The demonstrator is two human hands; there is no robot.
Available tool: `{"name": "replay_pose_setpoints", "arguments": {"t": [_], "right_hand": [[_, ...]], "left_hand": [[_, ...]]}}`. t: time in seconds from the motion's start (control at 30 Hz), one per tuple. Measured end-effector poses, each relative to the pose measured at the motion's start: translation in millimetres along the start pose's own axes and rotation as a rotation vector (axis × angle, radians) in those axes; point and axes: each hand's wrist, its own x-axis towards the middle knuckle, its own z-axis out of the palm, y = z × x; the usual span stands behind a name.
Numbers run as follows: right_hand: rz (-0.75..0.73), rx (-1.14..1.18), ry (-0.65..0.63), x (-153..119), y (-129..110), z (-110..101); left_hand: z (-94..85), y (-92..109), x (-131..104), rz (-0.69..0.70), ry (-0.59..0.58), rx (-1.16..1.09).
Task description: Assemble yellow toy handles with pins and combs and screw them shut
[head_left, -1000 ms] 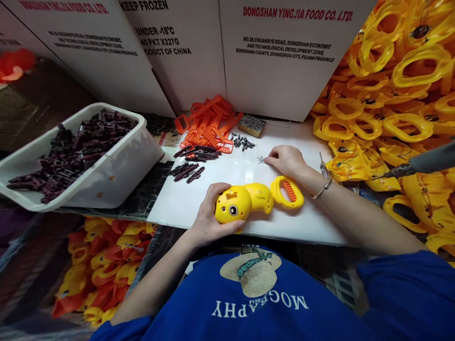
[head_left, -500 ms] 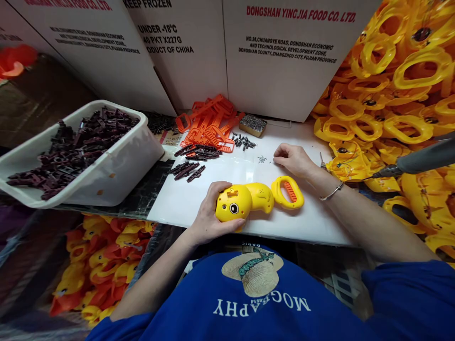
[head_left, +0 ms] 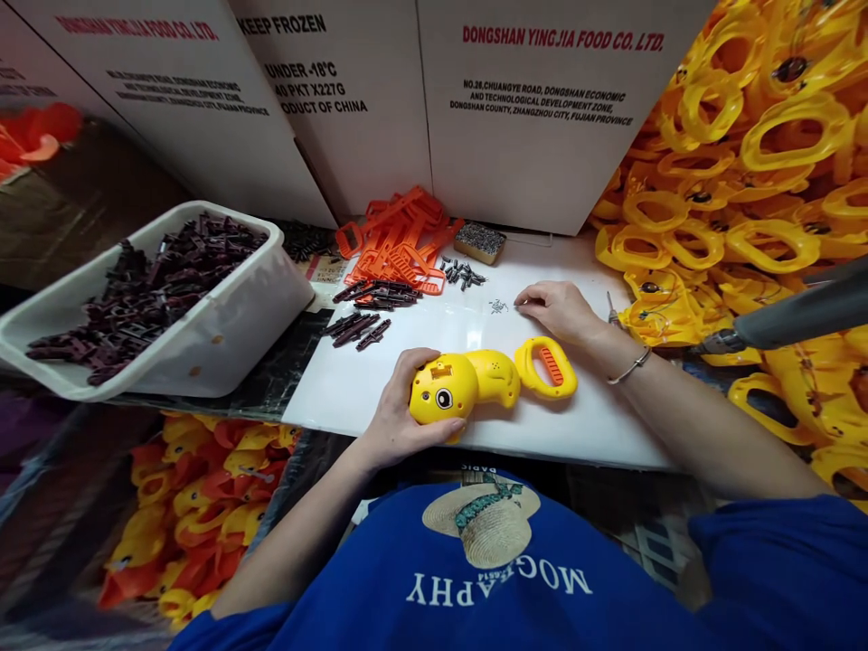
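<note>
My left hand [head_left: 397,416] wraps around the head of a yellow plastic duck toy [head_left: 494,378], which lies on its side on the white work surface [head_left: 380,380]. The toy's round eye faces up, a slot shows in its head, and an orange insert sits inside its loop handle. Beyond the toy, my right hand [head_left: 560,312] is low over the surface with thumb and fingertips pinched together. Whatever is between them is too small to make out. Just left of those fingertips lies a small scatter of screws [head_left: 498,307].
Orange plastic parts [head_left: 400,244], dark strips [head_left: 356,327], small black pieces [head_left: 463,273] and a tin of screws [head_left: 480,242] lie toward the cartons. A white tub [head_left: 223,353] stands left. Yellow shells [head_left: 684,244] are heaped right, near a power screwdriver [head_left: 779,321]. Ducks [head_left: 196,497] fill a box below left.
My right fingertips have closed in on the tiny dark piece beside the screw scatter, which no longer shows. My left hand and the toy keep their place. The view has shifted slightly.
</note>
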Motion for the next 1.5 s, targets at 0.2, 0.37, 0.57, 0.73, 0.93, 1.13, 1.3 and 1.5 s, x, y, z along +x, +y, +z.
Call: {"name": "replay_pose_setpoints", "arguments": {"t": [0.2, 0.37, 0.57, 0.73, 0.93, 1.13, 1.3, 1.5], "right_hand": [[0.001, -0.113, -0.003, 7, -2, 4], [0.006, -0.167, -0.031, 17, -5, 8], [0.009, -0.115, -0.065, 6, -7, -10], [0.006, 0.036, -0.151, -46, 3, -45], [-0.02, 0.068, -0.203, -96, 16, -48], [-0.047, 0.087, -0.138, -101, 18, -36], [-0.041, 0.12, -0.094, -102, 14, -32], [0.125, 0.354, 0.016, -109, 13, -28]], "left_hand": [[1.3, -1, -1, -0.013, 0.012, -0.005], [0.5, 1, -1, -0.027, 0.013, 0.008], [-0.5, 0, 0, -0.017, 0.018, 0.018], [-1.1, 1, 1, -0.017, 0.003, 0.024], [-0.6, -1, 2, -0.007, 0.012, 0.031], [0.2, -3, 1, -0.011, 0.017, 0.032], [0.9, -4, 1, 0.021, 0.031, 0.065], [1.0, -4, 2, 0.043, 0.03, 0.083]]}}
